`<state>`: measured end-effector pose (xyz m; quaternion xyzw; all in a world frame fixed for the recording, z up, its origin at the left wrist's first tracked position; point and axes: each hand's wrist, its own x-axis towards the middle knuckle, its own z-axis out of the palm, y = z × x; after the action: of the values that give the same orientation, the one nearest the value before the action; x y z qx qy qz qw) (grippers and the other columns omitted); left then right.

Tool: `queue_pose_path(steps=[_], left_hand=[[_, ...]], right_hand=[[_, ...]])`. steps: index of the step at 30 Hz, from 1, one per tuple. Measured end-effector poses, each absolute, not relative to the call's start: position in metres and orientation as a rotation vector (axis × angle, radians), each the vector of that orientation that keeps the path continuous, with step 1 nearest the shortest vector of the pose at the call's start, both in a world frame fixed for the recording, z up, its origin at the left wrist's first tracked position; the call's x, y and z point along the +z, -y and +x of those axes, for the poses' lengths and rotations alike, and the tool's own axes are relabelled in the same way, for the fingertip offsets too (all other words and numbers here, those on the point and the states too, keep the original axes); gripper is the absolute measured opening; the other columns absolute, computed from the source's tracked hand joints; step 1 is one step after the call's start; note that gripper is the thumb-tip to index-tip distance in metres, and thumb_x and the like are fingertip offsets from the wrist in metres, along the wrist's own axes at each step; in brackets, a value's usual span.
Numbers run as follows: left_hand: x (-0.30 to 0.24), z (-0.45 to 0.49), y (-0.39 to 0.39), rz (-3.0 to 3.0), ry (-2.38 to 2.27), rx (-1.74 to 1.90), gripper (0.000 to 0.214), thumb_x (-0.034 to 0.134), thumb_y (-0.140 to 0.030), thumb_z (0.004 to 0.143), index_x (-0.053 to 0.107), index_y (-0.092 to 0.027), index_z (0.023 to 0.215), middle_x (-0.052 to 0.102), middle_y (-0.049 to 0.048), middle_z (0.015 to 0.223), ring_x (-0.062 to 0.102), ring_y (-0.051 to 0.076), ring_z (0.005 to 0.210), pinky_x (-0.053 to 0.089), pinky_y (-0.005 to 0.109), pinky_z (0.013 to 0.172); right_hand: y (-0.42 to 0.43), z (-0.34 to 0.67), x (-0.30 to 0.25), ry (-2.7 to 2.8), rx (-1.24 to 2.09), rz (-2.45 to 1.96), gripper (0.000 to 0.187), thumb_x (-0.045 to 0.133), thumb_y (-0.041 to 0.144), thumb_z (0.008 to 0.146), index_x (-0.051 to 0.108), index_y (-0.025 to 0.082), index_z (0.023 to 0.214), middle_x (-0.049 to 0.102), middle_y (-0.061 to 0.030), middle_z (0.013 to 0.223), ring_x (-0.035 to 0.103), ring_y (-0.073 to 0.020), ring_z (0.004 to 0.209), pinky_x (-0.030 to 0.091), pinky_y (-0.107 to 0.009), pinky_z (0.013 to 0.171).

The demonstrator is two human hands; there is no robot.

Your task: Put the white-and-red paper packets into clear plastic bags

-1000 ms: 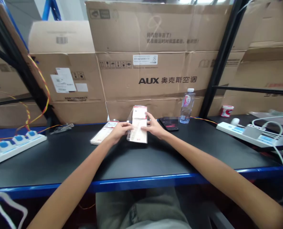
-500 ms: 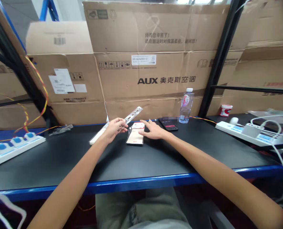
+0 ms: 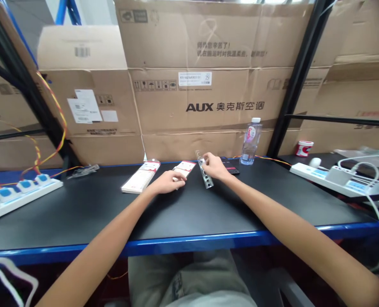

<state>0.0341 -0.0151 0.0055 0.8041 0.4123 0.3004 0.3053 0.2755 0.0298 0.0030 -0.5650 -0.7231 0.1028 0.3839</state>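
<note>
Centre of frame: a black workbench [image 3: 80, 221] with a blue front edge. Item: right hand [image 3: 216, 167], fingers [image 3: 207, 159] pinching the upper end of a perforated metal strip [image 3: 205, 175], which tilts down to the bench top. Item: left hand [image 3: 165, 183], fingers pressed together, lying across the near end of a packet [image 3: 185, 167]; any grip cannot be told. Just left: a second packet [image 3: 140, 177]. Behind the right hand: a phone [image 3: 231, 170]. Beyond it: a water bottle [image 3: 251, 143]. Risk: a one-end pinch could let the strip slip or swing, striking the phone or bottle.
</note>
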Motion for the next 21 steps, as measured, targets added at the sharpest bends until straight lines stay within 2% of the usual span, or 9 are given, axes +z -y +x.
queue_pose_path(steps=[2,4,9,16,21], left_hand=[[0.003,0.030,0.012,2.177,-1.154,0.786,0.021,0.069,-0.032,0.070,0.078,-0.021,0.086,0.075,0.0048,0.086,0.065,0.018,0.057,0.050,0.029,0.064],[0.003,0.027,0.010,2.201,-1.182,0.792,0.022,0.068,-0.031,0.069,0.078,-0.022,0.086,0.075,0.0040,0.083,0.065,0.018,0.056,0.050,0.028,0.063],[0.003,0.026,0.008,2.275,-1.203,0.836,0.021,0.068,-0.028,0.066,0.079,-0.023,0.084,0.075,0.0043,0.085,0.069,0.024,0.080,0.051,0.027,0.071],[-0.001,0.025,0.006,2.281,-1.217,0.851,0.021,0.064,-0.027,0.070,0.077,-0.021,0.085,0.075,0.0069,0.086,0.070,0.025,0.082,0.052,0.029,0.071],[0.001,0.021,0.002,2.318,-1.286,0.950,0.022,0.061,-0.022,0.070,0.076,-0.021,0.086,0.074,0.0085,0.096,0.068,0.027,0.091,0.050,0.034,0.085]], right_hand=[[-0.032,0.284,0.005,1.919,0.138,-1.612,0.028,0.060,0.020,0.074,0.067,0.016,0.101,0.071,-0.0115,0.093,0.066,-0.0233,0.086,0.047,-0.030,0.078],[-0.031,0.289,0.006,1.965,0.060,-1.745,0.021,0.061,0.022,0.073,0.068,0.018,0.093,0.070,-0.0129,0.097,0.067,-0.0262,0.088,0.047,-0.031,0.074],[-0.028,0.286,0.002,2.001,-0.057,-1.840,0.020,0.065,0.028,0.073,0.070,0.020,0.091,0.070,-0.0129,0.099,0.067,-0.0294,0.091,0.048,-0.034,0.074],[-0.026,0.278,0.000,2.022,-0.069,-1.813,0.012,0.062,0.020,0.076,0.071,0.019,0.084,0.068,-0.0131,0.100,0.067,-0.0281,0.089,0.047,-0.034,0.074],[-0.025,0.282,0.002,2.054,-0.057,-1.635,0.017,0.060,0.016,0.078,0.072,0.022,0.088,0.067,-0.0083,0.106,0.065,-0.0223,0.091,0.046,-0.028,0.075]])
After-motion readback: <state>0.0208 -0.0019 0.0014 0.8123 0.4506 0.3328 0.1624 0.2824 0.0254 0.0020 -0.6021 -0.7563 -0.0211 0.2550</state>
